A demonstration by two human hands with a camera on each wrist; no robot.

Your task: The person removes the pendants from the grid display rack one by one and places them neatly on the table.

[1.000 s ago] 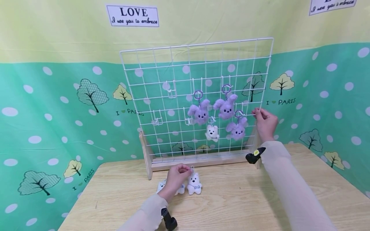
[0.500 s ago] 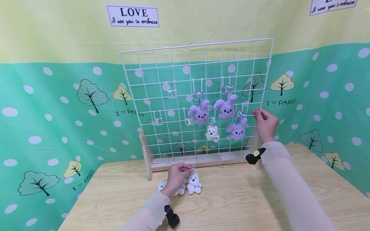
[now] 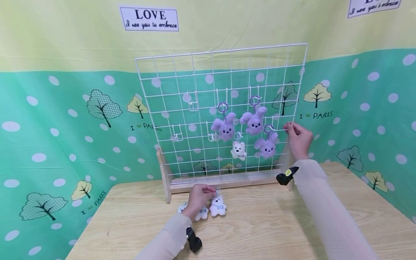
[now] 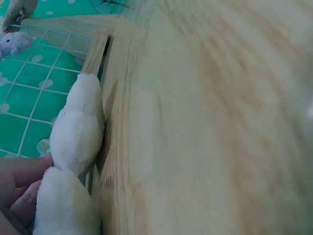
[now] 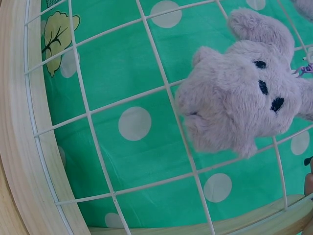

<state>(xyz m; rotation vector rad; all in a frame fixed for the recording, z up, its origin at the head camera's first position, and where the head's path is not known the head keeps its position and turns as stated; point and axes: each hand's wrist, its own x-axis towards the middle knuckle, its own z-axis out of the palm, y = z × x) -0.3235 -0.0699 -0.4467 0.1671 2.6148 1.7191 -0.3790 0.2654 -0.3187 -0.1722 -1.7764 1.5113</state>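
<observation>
My left hand [image 3: 199,199] pinches the clasp at the top of a white bear plush keychain [image 3: 218,207], which stands upright at the tabletop in front of the rack. Behind that hand, other white bear keychains [image 3: 202,213] are partly hidden. In the left wrist view, two white plush bodies [image 4: 78,132] show beside the fingers. My right hand [image 3: 299,140] grips the right edge of a white wire grid rack [image 3: 221,52] with thumb and fingers. Nearest to it hangs a purple bunny plush keychain [image 3: 267,147], large in the right wrist view.
Two more purple bunny keychains [image 3: 254,122] and a white bear keychain [image 3: 238,150] hang from hooks on the grid. Bare hooks [image 3: 177,137] are at its left. A wooden base [image 3: 195,184] holds the grid on the wooden table [image 3: 247,231], before a green-yellow cloth [image 3: 65,137].
The white bear keychain in my left hand rose slightly, then lowered and tilted a little; the hand shifted slightly right. My right hand stays at the rack's edge.
</observation>
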